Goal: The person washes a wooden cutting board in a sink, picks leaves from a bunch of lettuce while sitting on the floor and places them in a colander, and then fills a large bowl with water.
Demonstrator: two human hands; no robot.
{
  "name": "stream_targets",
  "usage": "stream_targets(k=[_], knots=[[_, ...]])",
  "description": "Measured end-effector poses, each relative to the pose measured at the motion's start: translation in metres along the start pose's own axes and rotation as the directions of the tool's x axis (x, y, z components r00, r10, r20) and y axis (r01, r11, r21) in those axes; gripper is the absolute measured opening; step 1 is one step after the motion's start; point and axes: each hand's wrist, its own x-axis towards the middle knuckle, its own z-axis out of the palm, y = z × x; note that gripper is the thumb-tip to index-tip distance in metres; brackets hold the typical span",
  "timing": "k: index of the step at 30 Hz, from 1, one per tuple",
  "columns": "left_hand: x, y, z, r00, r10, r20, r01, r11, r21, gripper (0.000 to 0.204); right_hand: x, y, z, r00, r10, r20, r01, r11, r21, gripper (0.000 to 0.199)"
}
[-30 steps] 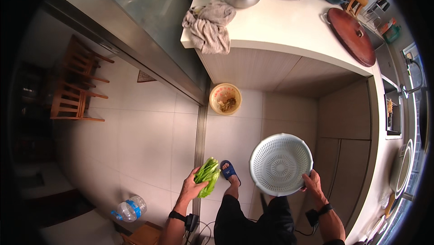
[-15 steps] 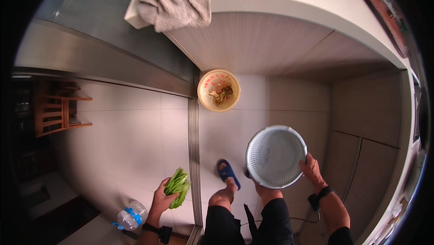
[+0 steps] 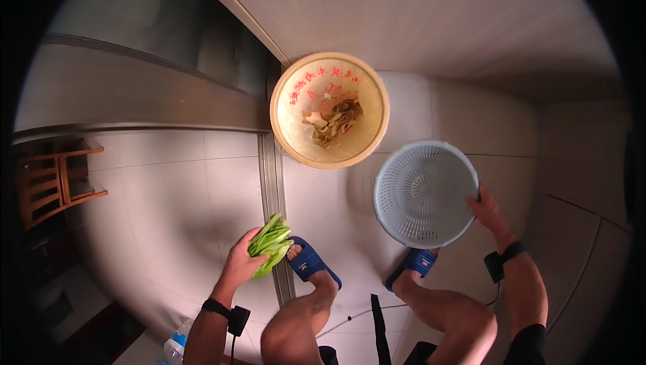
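Note:
A bunch of leafy green vegetables (image 3: 272, 242) is gripped in my left hand (image 3: 241, 261), fingers wrapped round its stalks. My right hand (image 3: 490, 211) holds a pale blue-grey plastic colander (image 3: 427, 193) by its right rim. The colander is tilted a little, and its slotted inside shows nothing in it. Beyond both hands, a yellowish bin (image 3: 286, 129) stands on the floor with brown and pale scraps (image 3: 334, 121) at its bottom. The colander is to the right of the bin and apart from it.
A metal door track (image 3: 272, 183) crosses the floor between two tiled areas. A wooden chair (image 3: 62, 178) stands far left, and a clear plastic bottle (image 3: 176, 345) is by my left forearm. A panelled cabinet front (image 3: 457, 15) rises behind the bin. Blue slippers (image 3: 309, 257) are on my feet.
I have come lower and closer to the bin, which now looks larger. Both hands still hold the greens and the colander. The countertop with the cloth has left the view.

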Motion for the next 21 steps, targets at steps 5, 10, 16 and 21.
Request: stream_targets(k=[5, 10, 16, 21], knots=[[0.023, 0.019, 0.029, 0.967, 0.162, 0.198, -0.190, 0.973, 0.131, 0.068, -0.004, 0.016, -0.008, 0.994, -0.105, 0.037, 0.105, 0.994, 0.000, 0.046], [0.019, 0.038, 0.025, 0.929, 0.081, 0.361, -0.165, 0.964, 0.208, 0.070, -0.005, -0.019, -0.005, 0.969, -0.012, 0.247, -0.014, 0.994, 0.105, 0.042], [0.070, 0.032, 0.060, 0.922, 0.152, 0.356, -0.224, 0.959, 0.172, 0.068, 0.032, -0.031, -0.040, 0.972, -0.020, 0.234, 0.016, 1.000, 0.017, 0.040], [0.111, 0.034, 0.089, 0.891, 0.345, 0.294, -0.438, 0.823, 0.362, 0.077, 0.073, -0.031, -0.063, 0.980, -0.121, 0.157, 0.152, 0.968, -0.201, 0.031]])
